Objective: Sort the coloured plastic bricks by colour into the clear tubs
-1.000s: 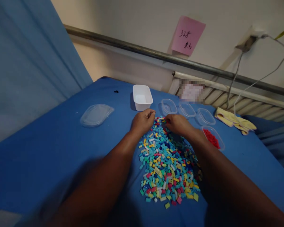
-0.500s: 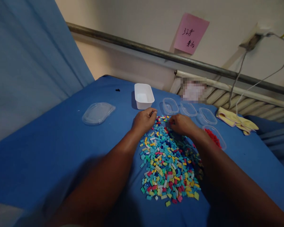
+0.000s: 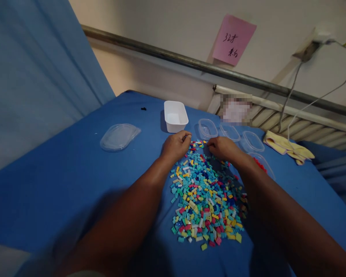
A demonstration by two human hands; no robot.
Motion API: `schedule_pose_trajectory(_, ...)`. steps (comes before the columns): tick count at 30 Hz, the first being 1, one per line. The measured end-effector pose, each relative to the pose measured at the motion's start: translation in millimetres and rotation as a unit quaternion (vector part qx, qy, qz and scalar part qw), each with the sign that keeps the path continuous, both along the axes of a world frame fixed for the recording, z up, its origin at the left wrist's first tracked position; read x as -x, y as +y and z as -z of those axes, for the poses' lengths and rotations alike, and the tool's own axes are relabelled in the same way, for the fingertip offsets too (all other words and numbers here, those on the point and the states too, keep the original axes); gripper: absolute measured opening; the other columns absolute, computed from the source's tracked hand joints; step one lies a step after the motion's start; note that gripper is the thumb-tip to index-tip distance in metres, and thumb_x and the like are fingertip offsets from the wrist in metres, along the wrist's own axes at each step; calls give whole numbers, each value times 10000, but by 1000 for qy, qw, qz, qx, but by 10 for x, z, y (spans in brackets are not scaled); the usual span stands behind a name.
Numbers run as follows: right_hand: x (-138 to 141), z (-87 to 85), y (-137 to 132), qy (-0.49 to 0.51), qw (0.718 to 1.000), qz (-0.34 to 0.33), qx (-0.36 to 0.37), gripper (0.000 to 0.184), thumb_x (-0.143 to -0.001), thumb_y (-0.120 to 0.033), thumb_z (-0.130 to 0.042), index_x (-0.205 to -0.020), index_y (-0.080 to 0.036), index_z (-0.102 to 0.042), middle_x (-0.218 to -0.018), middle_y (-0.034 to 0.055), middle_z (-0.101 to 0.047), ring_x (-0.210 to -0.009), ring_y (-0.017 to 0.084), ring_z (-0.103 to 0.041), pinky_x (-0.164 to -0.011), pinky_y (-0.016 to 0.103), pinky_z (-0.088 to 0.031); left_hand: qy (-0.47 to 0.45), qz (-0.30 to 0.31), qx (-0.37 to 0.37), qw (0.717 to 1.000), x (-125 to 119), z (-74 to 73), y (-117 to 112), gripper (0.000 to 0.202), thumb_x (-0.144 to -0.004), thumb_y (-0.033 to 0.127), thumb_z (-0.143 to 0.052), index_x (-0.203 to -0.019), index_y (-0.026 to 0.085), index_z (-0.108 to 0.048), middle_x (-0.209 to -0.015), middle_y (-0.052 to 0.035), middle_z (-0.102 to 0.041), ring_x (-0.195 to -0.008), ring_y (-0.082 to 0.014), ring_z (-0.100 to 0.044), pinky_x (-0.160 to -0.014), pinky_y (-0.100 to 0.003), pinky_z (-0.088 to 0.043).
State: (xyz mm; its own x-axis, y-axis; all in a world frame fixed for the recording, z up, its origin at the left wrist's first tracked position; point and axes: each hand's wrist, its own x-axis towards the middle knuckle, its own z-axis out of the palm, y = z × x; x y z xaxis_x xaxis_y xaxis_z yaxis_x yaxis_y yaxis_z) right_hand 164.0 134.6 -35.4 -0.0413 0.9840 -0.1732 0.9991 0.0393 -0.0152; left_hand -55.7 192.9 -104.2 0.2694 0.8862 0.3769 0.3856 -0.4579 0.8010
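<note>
A wide heap of small building bricks (image 3: 203,196) in turquoise, yellow, pink, blue and white spreads over the blue cloth (image 3: 75,184). At the far left end of the heap, my left hand (image 3: 177,144) is closed, fingertips curled together; what it may hold is hidden. My right hand (image 3: 222,147) is closed too, fingers bent down at the heap's far right edge, and I cannot make out anything in them. Between the two hands lie a few loose bricks. Red bricks (image 3: 260,164) fill a clear tub (image 3: 269,169), partly covered by my right forearm.
Beyond my hands stand a white box (image 3: 175,125) and three clear tubs, one of them here (image 3: 208,129). Clear lids (image 3: 119,137) lie at left, near a small black object (image 3: 143,109). A yellow cloth (image 3: 288,146) lies at right by the radiator (image 3: 305,123).
My right hand has shifted slightly up and right, away from the bricks. The right forearm now covers more of the tub of red bricks. My left hand stays nearly still.
</note>
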Motion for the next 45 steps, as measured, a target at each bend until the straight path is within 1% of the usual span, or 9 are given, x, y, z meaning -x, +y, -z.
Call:
schedule_pose_trajectory(5, -73, 51, 12, 9, 1000, -7, -4, 409, -979, -176, -560, -1262, -233, -849, -1271, 85, -845, -1117, 250, -765, -871, 277, -492, -1, 1, 0, 1000, -3, -7, -5, 269, -1031, 385, -601, -1115, 252, -819, -975, -21, -814, -914, -238, -749, -794, -360, -526)
schedule_pose_trajectory(15, -120, 116, 9, 54, 996, 29, -57, 393, -972, -160, -550, -1213, -198, -857, -1215, 81, -857, -1119, 247, -779, -934, 281, -529, -3, 4, 5, 1000, -6, 2, 3, 266, -1027, 385, -598, -1107, 249, -813, -968, -23, -813, -912, -234, -747, -796, -355, -528)
schedule_pose_trajectory(19, -255, 87, -286, 87, 990, 33, -110, 364, -983, -205, -560, -1200, -208, -854, -1168, 71, -860, -1055, 239, -787, -933, 298, -552, 1, 4, 2, 1000, -5, 1, 7, 273, -1021, 381, -591, -1098, 245, -815, -961, -21, -813, -909, -228, -746, -805, -351, -521)
schedule_pose_trajectory(24, -772, 27, -890, 126, 961, 74, -236, 317, -953, -289, -592, -1096, -226, -868, -1047, 84, -856, -924, 263, -788, -872, 359, -583, -4, 9, -6, 1000, 1, -22, 7, 290, -1006, 382, -590, -1098, 231, -820, -942, -17, -807, -891, -220, -737, -781, -334, -506)
schedule_pose_trajectory(27, -1082, 2, -1167, 67, 960, 128, -241, 332, -946, -313, -576, -1058, -213, -872, -1001, 116, -848, -889, 303, -787, -848, 414, -588, -7, 7, -10, 1000, 2, -26, 17, 291, -998, 387, -595, -1073, 222, -823, -856, -10, -772, -804, -205, -708, -733, -330, -475)
schedule_pose_trajectory(31, -1231, 5, -1304, 31, 961, 149, -230, 406, -957, -324, -561, -1191, -172, -856, -1066, 156, -848, -897, 332, -793, -850, 453, -598, -8, 8, -19, 1000, 4, -10, 38, 296, -1002, 393, -597, -1085, 227, -828, -834, -2, -754, -796, -199, -703, -731, -331, -463)
schedule_pose_trajectory(36, -883, 14, -1174, 88, 960, 108, -244, 339, -993, -336, -608, -1191, -204, -851, -1135, 125, -854, -968, 305, -809, -913, 419, -610, -5, 4, -16, 1000, 4, -10, 33, 299, -1003, 397, -601, -1094, 227, -830, -836, -7, -757, -808, -203, -705, -738, -333, -468)
schedule_pose_trajectory(40, -348, 56, -905, 184, 965, 0, -189, 259, -1031, -294, -635, -1186, -252, -839, -1157, 72, -858, -1017, 262, -811, -917, 359, -611, -9, 5, -10, 1000, 4, -18, 17, 290, -1005, 398, -603, -1078, 230, -827, -849, -7, -765, -812, -203, -710, -741, -331, -476)
schedule_pose_trajectory(45, 146, 161, -555, 185, 969, -90, -140, 313, -1053, -209, -638, -1324, -219, -794, -1340, 108, -815, -1245, 286, -758, -1082, 383, -558, -18, -3, -10, 1000, 8, -11, 11, 275, -998, 371, -606, -1095, 232, -823, -900, -5, -790, -839, -202, -725, -758, -329, -491)
